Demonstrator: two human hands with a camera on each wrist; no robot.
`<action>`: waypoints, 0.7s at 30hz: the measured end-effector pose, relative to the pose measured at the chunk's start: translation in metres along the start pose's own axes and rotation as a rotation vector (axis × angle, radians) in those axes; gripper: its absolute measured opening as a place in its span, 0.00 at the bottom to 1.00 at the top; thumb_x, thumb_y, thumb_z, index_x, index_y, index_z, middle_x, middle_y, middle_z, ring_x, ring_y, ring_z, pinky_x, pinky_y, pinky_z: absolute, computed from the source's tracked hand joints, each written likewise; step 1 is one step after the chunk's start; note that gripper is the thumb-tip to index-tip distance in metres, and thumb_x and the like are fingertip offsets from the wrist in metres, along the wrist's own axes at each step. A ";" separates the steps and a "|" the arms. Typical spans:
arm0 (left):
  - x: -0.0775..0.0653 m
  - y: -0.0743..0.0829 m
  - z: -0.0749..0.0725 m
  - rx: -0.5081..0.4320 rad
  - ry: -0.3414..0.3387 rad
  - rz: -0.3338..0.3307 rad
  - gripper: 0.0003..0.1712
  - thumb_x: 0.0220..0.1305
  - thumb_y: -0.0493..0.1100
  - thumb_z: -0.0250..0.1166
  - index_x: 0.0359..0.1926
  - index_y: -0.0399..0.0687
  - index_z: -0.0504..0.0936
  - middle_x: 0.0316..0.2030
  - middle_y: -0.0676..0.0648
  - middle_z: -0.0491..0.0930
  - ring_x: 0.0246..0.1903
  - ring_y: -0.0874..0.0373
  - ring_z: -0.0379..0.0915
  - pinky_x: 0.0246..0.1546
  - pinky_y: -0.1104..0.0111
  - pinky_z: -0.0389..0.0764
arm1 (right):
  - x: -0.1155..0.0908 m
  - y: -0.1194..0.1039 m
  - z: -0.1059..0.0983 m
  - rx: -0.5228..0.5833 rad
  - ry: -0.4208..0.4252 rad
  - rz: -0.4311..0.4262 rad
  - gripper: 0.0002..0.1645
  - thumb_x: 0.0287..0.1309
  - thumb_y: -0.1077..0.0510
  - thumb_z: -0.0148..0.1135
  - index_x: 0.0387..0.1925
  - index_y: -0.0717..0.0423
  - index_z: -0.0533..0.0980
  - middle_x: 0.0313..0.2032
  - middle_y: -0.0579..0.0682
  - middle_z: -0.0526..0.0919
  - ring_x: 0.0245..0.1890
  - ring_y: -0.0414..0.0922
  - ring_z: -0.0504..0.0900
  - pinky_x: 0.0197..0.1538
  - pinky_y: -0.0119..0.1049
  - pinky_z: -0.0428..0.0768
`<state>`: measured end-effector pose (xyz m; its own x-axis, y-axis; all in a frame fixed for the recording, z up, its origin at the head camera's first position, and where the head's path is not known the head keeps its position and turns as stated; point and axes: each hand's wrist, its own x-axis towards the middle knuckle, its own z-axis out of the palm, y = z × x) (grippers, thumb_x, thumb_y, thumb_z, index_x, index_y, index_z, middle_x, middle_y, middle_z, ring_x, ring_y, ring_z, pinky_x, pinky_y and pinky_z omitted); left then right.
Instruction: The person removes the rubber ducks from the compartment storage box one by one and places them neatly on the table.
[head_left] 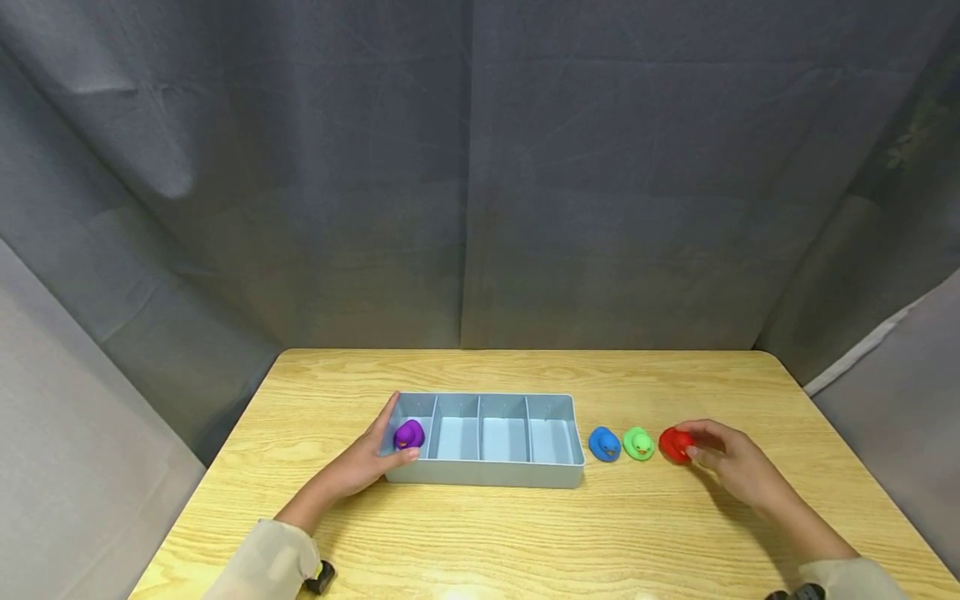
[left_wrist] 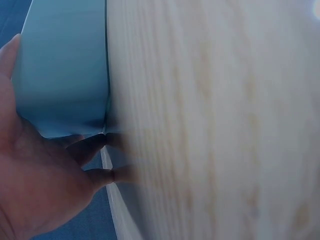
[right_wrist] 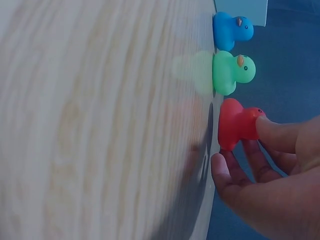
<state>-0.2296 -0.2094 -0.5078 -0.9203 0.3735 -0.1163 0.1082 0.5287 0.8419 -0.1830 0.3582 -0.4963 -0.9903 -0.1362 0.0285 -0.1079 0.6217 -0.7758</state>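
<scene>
On the wooden surface (head_left: pixel 465 533), half-closed right fingers (head_left: pixel 705 428) pinch the red duck (head_left: pixel 672 445), best done gently, while left fingers (head_left: pixel 388 410) grip the box (head_left: pixel 483 473).

Box (left_wrist: pixel 62 65): blue-grey, at the upper left of the view, one smooth side wall facing the camera, standing on the tabletop (left_wrist: pixel 215 120) with a dark line along the join.
Left hand (left_wrist: pixel 45 185): at the view's left edge, holding the near end of the box.
Thumb (left_wrist: pixel 7 60): against the box's far-left edge.
Fingers (left_wrist: pixel 87 150): bent around the end, two tips at the tabletop's edge.
Wood grain: streaks running top to bottom, partly blurred.
Backdrop (left_wrist: pixel 85 220): dark blue, behind the hand.
Glare (left_wrist: pixel 316 7): white, upper right corner.
</scene>
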 end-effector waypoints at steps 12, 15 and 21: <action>-0.001 0.001 0.000 -0.003 0.000 0.013 0.61 0.68 0.57 0.69 0.83 0.70 0.32 0.83 0.43 0.31 0.80 0.35 0.29 0.74 0.34 0.40 | 0.002 0.004 0.001 -0.041 -0.021 0.009 0.22 0.69 0.65 0.63 0.61 0.68 0.75 0.55 0.65 0.83 0.56 0.58 0.81 0.46 0.26 0.78; -0.001 0.000 0.000 0.000 -0.001 0.014 0.61 0.68 0.57 0.69 0.83 0.70 0.32 0.83 0.43 0.31 0.80 0.35 0.29 0.74 0.33 0.41 | 0.003 0.003 0.001 -0.052 -0.016 0.007 0.22 0.69 0.65 0.63 0.61 0.69 0.75 0.55 0.66 0.83 0.55 0.58 0.81 0.46 0.26 0.78; 0.000 -0.002 -0.001 0.004 -0.004 0.011 0.61 0.68 0.58 0.69 0.83 0.70 0.31 0.83 0.42 0.31 0.80 0.35 0.29 0.74 0.33 0.41 | 0.003 0.001 -0.002 -0.048 -0.012 0.004 0.23 0.69 0.66 0.63 0.61 0.71 0.74 0.55 0.68 0.82 0.55 0.60 0.82 0.45 0.26 0.78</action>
<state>-0.2303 -0.2110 -0.5088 -0.9176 0.3822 -0.1089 0.1201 0.5278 0.8408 -0.1865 0.3599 -0.4960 -0.9897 -0.1424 0.0178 -0.1081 0.6585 -0.7448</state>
